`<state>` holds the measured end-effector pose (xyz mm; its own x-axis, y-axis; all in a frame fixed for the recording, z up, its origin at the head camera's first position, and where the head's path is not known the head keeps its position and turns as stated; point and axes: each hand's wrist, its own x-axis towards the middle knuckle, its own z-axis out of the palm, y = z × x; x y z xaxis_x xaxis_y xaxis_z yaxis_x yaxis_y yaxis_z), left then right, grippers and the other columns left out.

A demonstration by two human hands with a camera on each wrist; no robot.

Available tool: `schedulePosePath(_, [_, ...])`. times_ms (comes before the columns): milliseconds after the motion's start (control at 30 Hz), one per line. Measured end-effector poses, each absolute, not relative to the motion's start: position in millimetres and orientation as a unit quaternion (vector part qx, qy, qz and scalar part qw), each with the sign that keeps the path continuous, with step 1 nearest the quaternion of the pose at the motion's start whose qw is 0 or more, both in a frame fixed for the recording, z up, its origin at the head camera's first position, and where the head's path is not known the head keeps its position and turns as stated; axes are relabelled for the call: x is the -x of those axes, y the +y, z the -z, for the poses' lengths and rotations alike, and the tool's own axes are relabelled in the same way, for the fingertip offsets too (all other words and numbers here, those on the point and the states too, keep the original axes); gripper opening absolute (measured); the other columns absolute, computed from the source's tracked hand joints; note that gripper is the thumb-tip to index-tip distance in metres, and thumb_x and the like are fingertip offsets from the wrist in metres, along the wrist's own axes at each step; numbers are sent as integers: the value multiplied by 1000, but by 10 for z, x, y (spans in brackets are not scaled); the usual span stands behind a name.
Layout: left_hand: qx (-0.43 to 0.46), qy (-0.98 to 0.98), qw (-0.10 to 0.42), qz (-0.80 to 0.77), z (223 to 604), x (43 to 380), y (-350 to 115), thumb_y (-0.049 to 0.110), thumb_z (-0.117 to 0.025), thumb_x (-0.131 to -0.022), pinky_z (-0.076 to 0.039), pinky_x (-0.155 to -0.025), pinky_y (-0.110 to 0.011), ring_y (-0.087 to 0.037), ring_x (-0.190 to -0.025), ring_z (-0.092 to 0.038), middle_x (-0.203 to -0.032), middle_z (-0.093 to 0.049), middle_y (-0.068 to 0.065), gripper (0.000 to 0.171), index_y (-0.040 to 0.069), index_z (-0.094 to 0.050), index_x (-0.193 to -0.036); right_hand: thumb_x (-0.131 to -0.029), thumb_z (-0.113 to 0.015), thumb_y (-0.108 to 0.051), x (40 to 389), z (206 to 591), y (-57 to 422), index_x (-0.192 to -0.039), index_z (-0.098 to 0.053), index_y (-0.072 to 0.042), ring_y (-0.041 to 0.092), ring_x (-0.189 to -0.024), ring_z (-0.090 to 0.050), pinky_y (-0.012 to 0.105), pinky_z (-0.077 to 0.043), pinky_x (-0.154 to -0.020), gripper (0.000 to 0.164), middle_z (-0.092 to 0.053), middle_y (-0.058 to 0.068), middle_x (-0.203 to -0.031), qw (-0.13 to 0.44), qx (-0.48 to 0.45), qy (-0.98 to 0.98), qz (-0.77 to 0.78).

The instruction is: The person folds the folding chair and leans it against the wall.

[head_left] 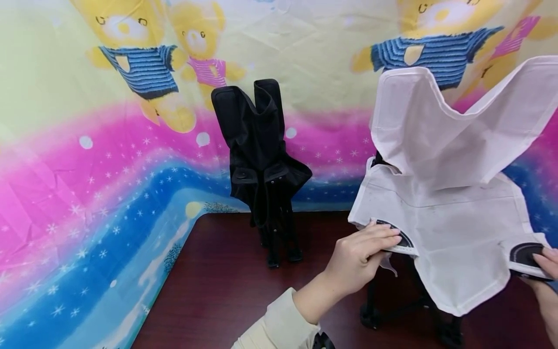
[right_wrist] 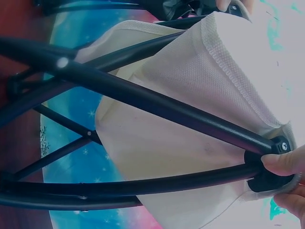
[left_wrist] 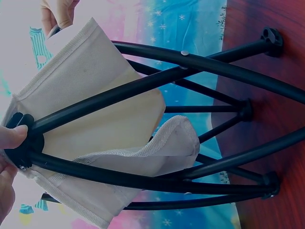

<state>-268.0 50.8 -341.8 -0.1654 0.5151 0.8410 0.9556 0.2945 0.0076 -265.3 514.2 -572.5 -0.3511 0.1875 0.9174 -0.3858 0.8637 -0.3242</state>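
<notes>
A white folding chair (head_left: 453, 213) stands partly unfolded at the right of the head view, its fabric sagging between black corner patches. My left hand (head_left: 359, 254) grips the seat's near left corner, fingers over the patch. At the near right corner my right hand (head_left: 545, 281) holds the other patch, cut off by the picture's edge. Both wrist views show the thumbs against black plastic corner joints, the left one (left_wrist: 24, 140) and the right one (right_wrist: 269, 167). Crossed black tube legs (left_wrist: 183, 59) run down from these joints under the fabric.
A smaller black folding chair (head_left: 261, 150) stands bunched together to the left on the dark red-brown table (head_left: 209, 291). Behind the table hangs a colourful cloth (head_left: 122, 160) printed with bears. Black feet (head_left: 370, 315) of the white chair are at the tabletop.
</notes>
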Motion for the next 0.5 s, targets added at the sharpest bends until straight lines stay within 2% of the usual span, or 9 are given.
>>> schedulePosePath(33, [520,-707,383,288,3416,2680,509,4,-65,-74,-28,-96,-23,-8,-106,-49,-104,-61,-2,26,5,-65,-100,-74,-62,-32,2555,5486,4872,-101,-65,-5,28,-113,-42,37,-24,-98,38,-56,11,-113,574,-69,-769,-274])
schedulePosePath(100, [521,-706,382,289,3413,2681,512,4,-65,-74,-28,-96,-23,-8,-106,-49,-104,-61,-3,26,5,-65,-100,-78,-58,-35,2360,5022,4397,-104,-64,-6,24,-114,-42,34,-25,-98,40,-55,6,-115,575,-73,-768,-274])
schedulePosePath(133, [521,-706,382,290,3412,2681,515,4,-65,-74,-28,-96,-23,-8,-106,-49,-103,-61,-3,26,5,-65,-100,-79,-52,-44,2256,4770,4136,-107,-63,-12,21,-115,-41,33,-25,-98,44,-54,1,-116,575,-73,-769,-271])
schedulePosePath(167, [521,-705,382,291,3410,2682,517,4,-65,-74,-28,-96,-23,-8,-107,-49,-103,-61,-3,25,5,-65,-99,-80,-49,-44,2142,4495,3854,-109,-61,-12,17,-115,-41,32,-26,-98,45,-53,-5,-117,574,-73,-770,-270])
schedulePosePath(233, [521,-705,383,291,3406,2683,522,3,-65,-74,-28,-96,-23,-8,-107,-49,-103,-61,-3,25,5,-65,-99,-82,-44,-46,1956,4035,3385,-113,-57,-27,7,-115,-39,27,-26,-98,39,-48,-18,-117,572,-66,-774,-263])
schedulePosePath(267, [521,-705,383,291,3404,2684,524,3,-65,-74,-28,-96,-23,-8,-107,-48,-103,-61,-3,25,5,-65,-99,-80,-41,-52,1911,3926,3294,-114,-52,-34,1,-114,-37,24,-26,-97,41,-44,-25,-116,569,-64,-783,-244])
schedulePosePath(333, [521,-705,383,290,3397,2686,526,4,-65,-74,-28,-95,-23,-8,-107,-48,-103,-61,-3,25,5,-65,-99,-80,-40,-52,1822,3685,3045,-112,-46,-45,-6,-112,-35,20,-26,-96,33,-40,-32,-114,571,-60,-780,-249])
schedulePosePath(400, [520,-706,383,291,3388,2687,526,4,-65,-74,-29,-95,-23,-8,-107,-48,-103,-61,-3,25,5,-65,-99,-81,-40,-50,1786,3572,2926,-109,-42,-48,-8,-111,-35,18,-26,-95,28,-40,-33,-113,573,-58,-778,-249])
schedulePosePath(500, [519,-707,382,292,3371,2690,520,4,-66,-73,-29,-95,-23,-8,-107,-48,-103,-61,-3,26,5,-65,-99,-81,-41,-48,1779,3530,2883,-108,-43,-45,-8,-110,-36,17,-26,-95,27,-40,-32,-113,569,-62,-780,-253])
